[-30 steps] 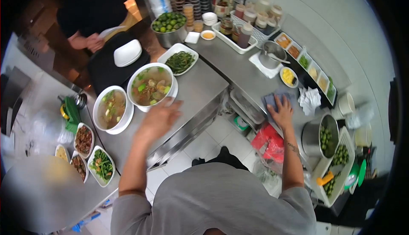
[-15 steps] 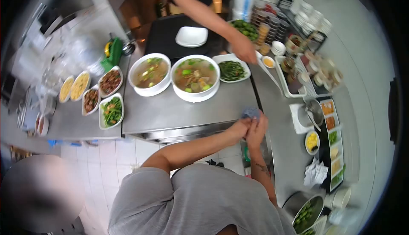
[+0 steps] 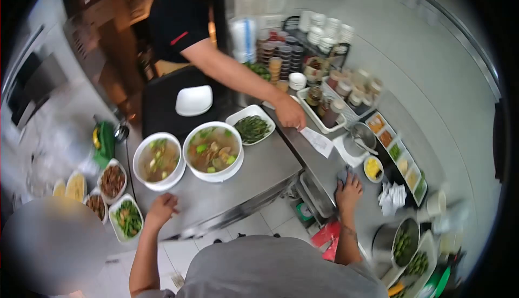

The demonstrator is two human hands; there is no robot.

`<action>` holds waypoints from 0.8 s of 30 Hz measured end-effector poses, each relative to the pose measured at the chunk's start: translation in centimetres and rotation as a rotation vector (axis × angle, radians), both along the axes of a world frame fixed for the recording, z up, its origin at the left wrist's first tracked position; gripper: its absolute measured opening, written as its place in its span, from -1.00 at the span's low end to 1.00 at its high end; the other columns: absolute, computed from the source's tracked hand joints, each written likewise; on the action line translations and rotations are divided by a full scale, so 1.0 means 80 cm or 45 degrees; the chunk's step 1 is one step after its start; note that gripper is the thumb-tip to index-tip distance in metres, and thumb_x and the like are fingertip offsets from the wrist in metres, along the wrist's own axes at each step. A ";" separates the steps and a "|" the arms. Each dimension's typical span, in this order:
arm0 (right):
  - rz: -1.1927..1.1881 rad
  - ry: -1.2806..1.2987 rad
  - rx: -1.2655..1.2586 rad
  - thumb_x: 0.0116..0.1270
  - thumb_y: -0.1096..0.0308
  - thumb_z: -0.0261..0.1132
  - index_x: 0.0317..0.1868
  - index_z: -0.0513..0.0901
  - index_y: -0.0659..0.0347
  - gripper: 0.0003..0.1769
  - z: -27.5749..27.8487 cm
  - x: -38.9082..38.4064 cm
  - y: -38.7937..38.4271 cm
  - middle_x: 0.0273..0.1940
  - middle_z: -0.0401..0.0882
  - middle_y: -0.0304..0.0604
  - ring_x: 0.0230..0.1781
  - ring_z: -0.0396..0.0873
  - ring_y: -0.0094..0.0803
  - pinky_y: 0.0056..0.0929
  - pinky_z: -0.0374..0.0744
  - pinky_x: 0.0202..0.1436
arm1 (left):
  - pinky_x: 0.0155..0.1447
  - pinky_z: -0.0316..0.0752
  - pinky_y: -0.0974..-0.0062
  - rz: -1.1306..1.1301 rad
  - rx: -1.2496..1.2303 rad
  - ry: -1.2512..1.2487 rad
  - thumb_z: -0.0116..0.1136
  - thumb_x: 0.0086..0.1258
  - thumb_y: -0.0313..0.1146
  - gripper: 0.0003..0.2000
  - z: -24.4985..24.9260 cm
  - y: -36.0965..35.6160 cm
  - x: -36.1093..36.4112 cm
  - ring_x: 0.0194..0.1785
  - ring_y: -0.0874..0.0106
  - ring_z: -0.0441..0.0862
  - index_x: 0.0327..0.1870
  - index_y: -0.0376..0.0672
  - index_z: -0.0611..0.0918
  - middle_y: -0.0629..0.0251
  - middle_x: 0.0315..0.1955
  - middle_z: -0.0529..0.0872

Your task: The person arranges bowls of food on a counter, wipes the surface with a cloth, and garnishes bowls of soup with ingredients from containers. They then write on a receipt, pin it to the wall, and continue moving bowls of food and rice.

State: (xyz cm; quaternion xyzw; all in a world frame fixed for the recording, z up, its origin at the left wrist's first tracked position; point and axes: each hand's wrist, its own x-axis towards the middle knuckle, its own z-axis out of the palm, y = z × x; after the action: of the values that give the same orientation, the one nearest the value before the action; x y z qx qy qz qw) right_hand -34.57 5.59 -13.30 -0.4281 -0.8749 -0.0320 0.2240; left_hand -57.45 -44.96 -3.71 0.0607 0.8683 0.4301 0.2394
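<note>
A grey-blue cloth (image 3: 343,175) lies on the steel counter (image 3: 323,175) at the fingertips of a kitchen worker's right hand (image 3: 348,191), its visible end jutting forward and slightly left, roughly in line with the fingers; the rest is covered, so its full long axis cannot be told. That hand is by far the nearer, palm down with fingers stretched over the cloth, though whether they pinch it cannot be told. The left hand (image 3: 163,210), well apart to the left, appears empty, fingers loosely curled, with a soup bowl (image 3: 158,183) just ahead and a dish of greens (image 3: 120,237) to its left. Crumpled paper (image 3: 392,198) sits right of the right hand; ahead and left of it, a co-worker's hand (image 3: 291,114) holds a paper slip (image 3: 318,142) over the counter.
</note>
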 end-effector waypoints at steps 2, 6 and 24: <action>-0.055 0.057 0.113 0.13 0.11 0.25 0.22 0.35 0.17 -0.35 0.003 -0.003 -0.007 0.22 0.29 0.10 0.21 0.25 0.01 0.09 0.18 0.19 | -0.42 0.46 0.48 -0.108 -0.119 0.022 0.00 0.37 -0.24 -0.71 0.011 -0.024 -0.024 -0.46 0.41 0.68 -0.17 -0.35 0.55 0.15 -0.44 0.64; 0.125 0.385 0.156 0.05 0.21 0.33 0.16 0.39 0.27 -0.35 0.036 -0.078 -0.044 0.17 0.33 0.16 0.19 0.28 0.02 -0.01 0.25 0.20 | -0.32 0.49 0.47 -0.320 -0.156 0.125 0.02 0.35 -0.25 -0.67 0.020 -0.049 -0.069 -0.46 0.39 0.67 -0.04 -0.35 0.53 0.08 -0.42 0.66; 0.258 0.028 0.116 0.18 0.28 0.21 -0.27 0.57 0.19 -0.82 -0.007 -0.217 -0.016 -0.22 0.45 -0.08 -0.10 0.44 -0.08 -0.09 0.41 -0.05 | 0.02 0.42 0.30 -1.171 -0.182 0.151 0.00 0.36 -0.21 -0.65 0.079 -0.025 -0.003 -0.08 0.06 0.54 0.07 -0.21 0.50 0.03 -0.10 0.57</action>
State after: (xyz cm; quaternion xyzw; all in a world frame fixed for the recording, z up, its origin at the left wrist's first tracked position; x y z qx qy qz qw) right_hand -51.91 4.29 -13.88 -0.3272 -0.9088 -0.0442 0.2550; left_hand -57.72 -46.92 2.58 0.4471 0.7909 0.2140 0.3588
